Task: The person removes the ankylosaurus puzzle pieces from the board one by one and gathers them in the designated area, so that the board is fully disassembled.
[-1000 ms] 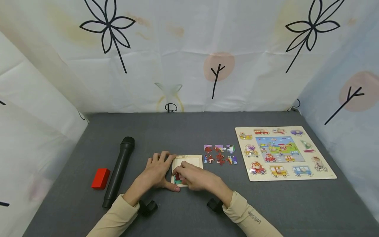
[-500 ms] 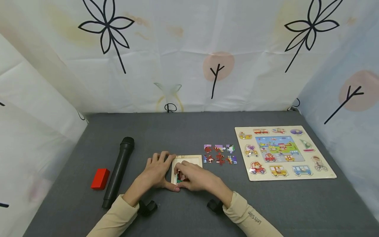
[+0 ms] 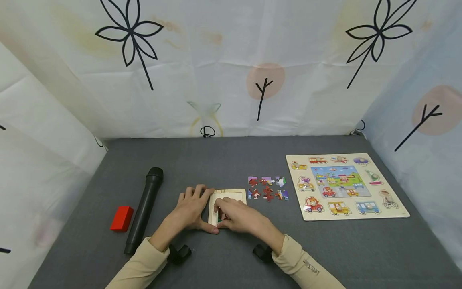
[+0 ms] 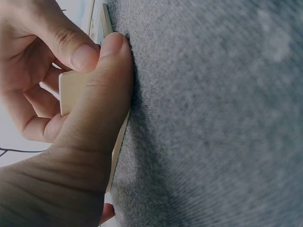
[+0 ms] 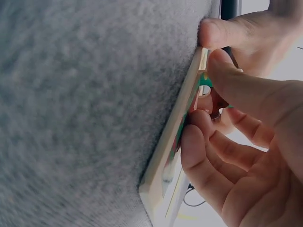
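Observation:
A small wooden puzzle tray [image 3: 229, 193] lies on the table between both hands. Its left side is steadied by my left hand [image 3: 191, 208], the thumb along the near edge and the bent fingers reaching toward the far left corner. My right hand [image 3: 238, 216] pinches a jigsaw piece [image 5: 218, 100] between thumb and fingers, over the tray's near left part. In the left wrist view that piece [image 4: 73, 90] stands tilted, its pale wooden back showing. Green and dark red printing shows inside the tray; the right hand covers much of it.
Several loose jigsaw pieces [image 3: 268, 188] lie in two rows right of the tray. Farther right is a large vehicle picture board [image 3: 341, 200]. A black microphone [image 3: 144, 210] and a red block [image 3: 122, 218] lie at left. Cloth walls [image 3: 231, 100] enclose the table.
The right hand's fingers have shifted slightly, and its thumb has moved to the tray's near edge beside the left thumb. The left hand stays where it was.

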Tool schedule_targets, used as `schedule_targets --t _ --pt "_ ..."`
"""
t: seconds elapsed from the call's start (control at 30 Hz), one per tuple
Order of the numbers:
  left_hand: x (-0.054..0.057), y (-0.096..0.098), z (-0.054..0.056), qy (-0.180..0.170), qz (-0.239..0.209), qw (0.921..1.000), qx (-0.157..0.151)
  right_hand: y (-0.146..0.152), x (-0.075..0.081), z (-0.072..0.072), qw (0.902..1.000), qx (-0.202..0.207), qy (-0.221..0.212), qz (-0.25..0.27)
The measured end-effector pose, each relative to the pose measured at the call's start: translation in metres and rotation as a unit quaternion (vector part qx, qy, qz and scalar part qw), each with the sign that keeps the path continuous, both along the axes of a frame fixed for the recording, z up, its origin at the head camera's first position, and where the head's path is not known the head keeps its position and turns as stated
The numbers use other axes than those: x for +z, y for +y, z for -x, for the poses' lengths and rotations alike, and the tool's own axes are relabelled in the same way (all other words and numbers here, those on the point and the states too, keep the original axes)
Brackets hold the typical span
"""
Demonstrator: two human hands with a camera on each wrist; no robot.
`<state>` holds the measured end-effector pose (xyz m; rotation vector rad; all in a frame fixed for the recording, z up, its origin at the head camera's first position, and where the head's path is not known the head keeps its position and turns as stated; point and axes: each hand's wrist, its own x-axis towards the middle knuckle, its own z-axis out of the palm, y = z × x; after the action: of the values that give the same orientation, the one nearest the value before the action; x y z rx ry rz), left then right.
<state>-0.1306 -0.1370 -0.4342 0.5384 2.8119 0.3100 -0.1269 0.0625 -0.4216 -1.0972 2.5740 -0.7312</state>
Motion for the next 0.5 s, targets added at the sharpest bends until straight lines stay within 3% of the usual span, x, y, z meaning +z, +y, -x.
schedule_targets --t 0.23,0.5 --pt "0.0003 0.001 0.0001 0.002 0.004 1.0 0.0 -0.001 -0.0003 0.0011 0.9998 -0.014 -0.004 0.013" --pt "0.0003 0.0007 -0.0003 0.002 0.0 1.0 0.0 -0.0032 -0.0029 0.0031 1.0 -0.002 -0.006 0.0"
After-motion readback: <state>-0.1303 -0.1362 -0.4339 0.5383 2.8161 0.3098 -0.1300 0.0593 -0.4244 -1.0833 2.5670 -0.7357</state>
